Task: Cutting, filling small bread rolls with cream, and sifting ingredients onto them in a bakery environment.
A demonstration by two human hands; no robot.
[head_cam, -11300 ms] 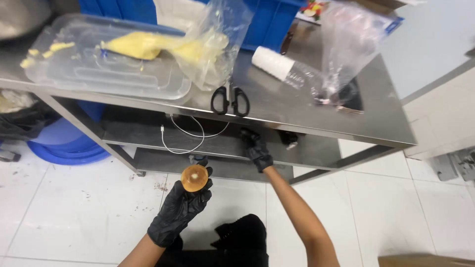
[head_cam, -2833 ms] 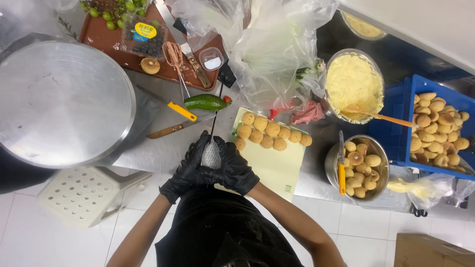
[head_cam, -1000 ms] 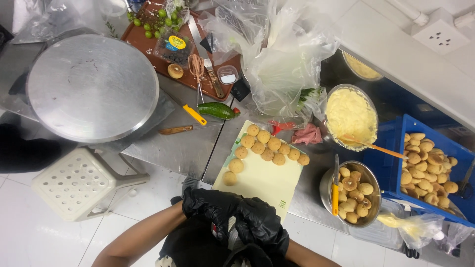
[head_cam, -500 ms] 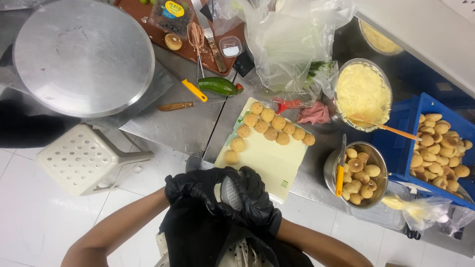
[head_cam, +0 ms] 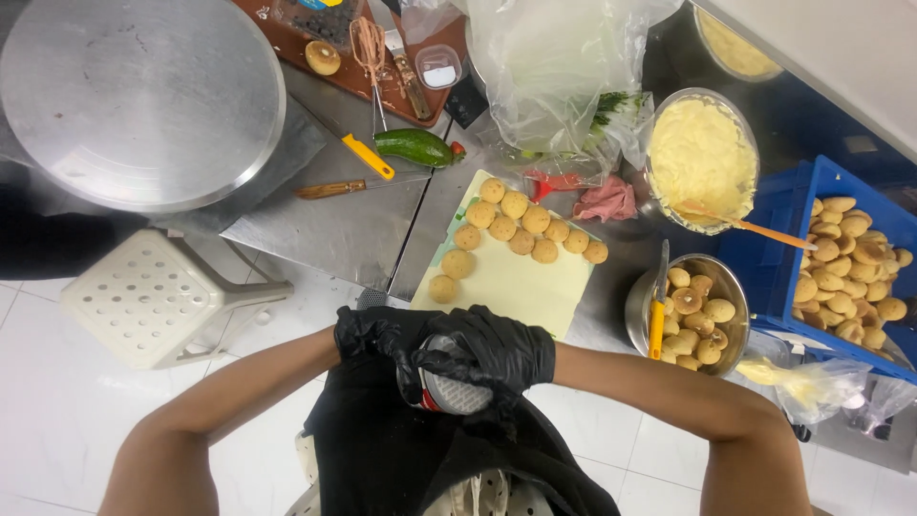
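Note:
Both my hands wear black gloves and meet in front of my black apron, below the table edge. My left hand and my right hand wrap around a small grey ridged tool with a red edge. My fingers hide most of it. Just beyond my hands lies a pale yellow cutting board with several round golden dough pieces along its far side.
Right of the board are a metal bowl of round pieces with a yellow-handled knife, a bowl of yellow mash and a blue crate. A cucumber, knives, plastic bags, a big round metal lid and a white stool lie left.
My hands, clasped on the tool throughout, have dropped from the table edge down against my apron. The view has tilted lower over the table.

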